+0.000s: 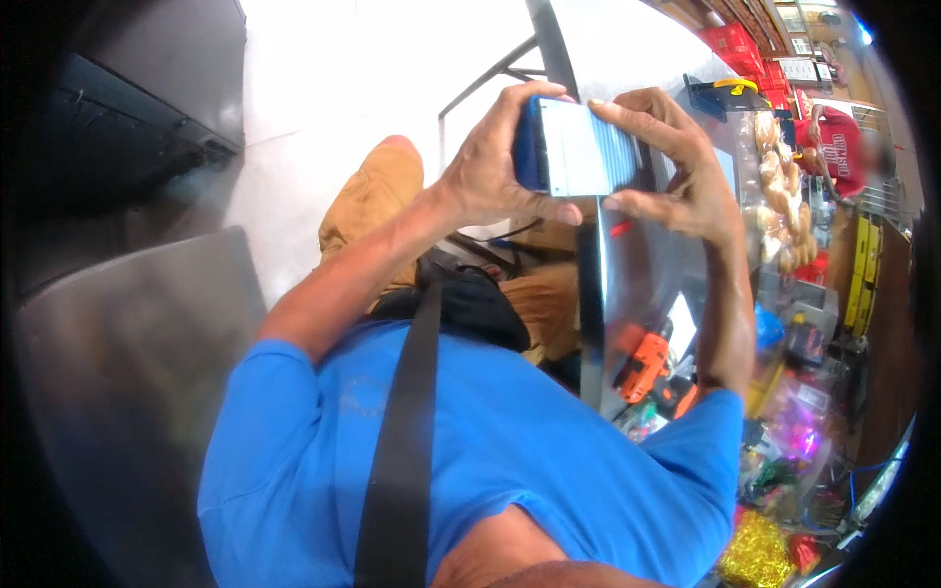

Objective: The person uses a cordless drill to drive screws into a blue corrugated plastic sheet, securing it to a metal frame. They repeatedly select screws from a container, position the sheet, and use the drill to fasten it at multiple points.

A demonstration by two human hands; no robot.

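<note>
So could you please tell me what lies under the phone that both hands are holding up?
Under the blue-cased phone, held by the left hand and right hand, show a shiny metal counter and tan trousers. The phone hides whatever lies directly beneath.

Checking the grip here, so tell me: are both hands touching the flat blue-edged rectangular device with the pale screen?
Touching. The head view shows the left hand wrapped around the blue-edged device, and the right hand fingertips pressing its top and lower edges.

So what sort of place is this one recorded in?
Probably a small shop or market stall: stacked red crates, bagged buns on the right, an orange power tool and shiny packets under a glass counter.
</note>
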